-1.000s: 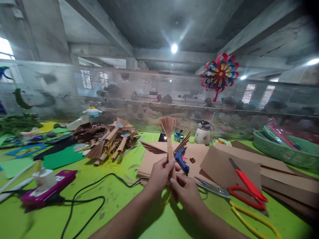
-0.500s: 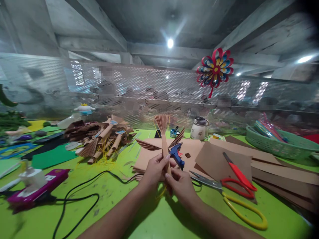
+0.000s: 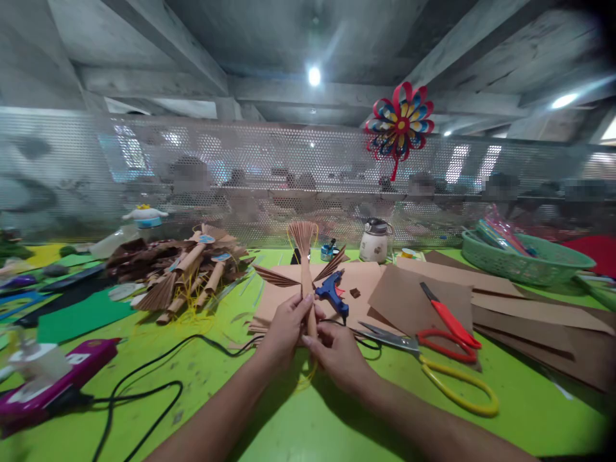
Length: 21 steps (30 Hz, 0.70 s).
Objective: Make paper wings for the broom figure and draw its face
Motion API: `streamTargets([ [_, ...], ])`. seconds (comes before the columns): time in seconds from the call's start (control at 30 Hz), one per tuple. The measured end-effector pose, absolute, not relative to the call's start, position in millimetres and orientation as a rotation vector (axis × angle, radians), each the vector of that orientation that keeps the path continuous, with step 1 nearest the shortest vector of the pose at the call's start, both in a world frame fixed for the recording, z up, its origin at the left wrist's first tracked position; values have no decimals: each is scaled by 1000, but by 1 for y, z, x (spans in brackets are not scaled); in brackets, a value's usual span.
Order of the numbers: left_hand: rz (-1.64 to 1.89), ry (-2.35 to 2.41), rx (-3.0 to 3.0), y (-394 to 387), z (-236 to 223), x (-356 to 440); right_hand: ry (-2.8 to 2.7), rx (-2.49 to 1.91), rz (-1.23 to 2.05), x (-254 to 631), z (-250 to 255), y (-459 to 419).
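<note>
Your left hand [image 3: 287, 326] and right hand [image 3: 341, 354] both pinch the paper tube [image 3: 307, 282] over the green table [image 3: 298, 436], glue gun [image 3: 332, 295] just beyond, basket [image 3: 543, 268] holding plastic packets [image 3: 503, 236] far right, perforated screen [image 3: 269, 154] behind, concrete ceiling [image 3: 269, 45] above.

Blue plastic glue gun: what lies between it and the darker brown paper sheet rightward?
Head view: a small dark brown scrap on light brown paper.

Glue gun [image 3: 332, 294] and scissors [image 3: 407, 344] crowd the right hand [image 3: 339, 356]; near tabletop [image 3: 308, 430] leaves room.
</note>
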<state>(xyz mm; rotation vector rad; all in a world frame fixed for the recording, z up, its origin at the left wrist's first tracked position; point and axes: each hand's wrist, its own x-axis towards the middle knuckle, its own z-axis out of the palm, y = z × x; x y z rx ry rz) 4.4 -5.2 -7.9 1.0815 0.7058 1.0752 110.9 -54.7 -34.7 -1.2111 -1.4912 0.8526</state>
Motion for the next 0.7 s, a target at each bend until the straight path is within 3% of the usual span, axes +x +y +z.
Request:
streamTargets([
  [0.3,1185,666,1017,2,5,-5,-1525,-1334,584,128,-16,-53],
  [0.7,1298,676,991,10,10,-12,-1428,-1566,720,233,39,-20],
])
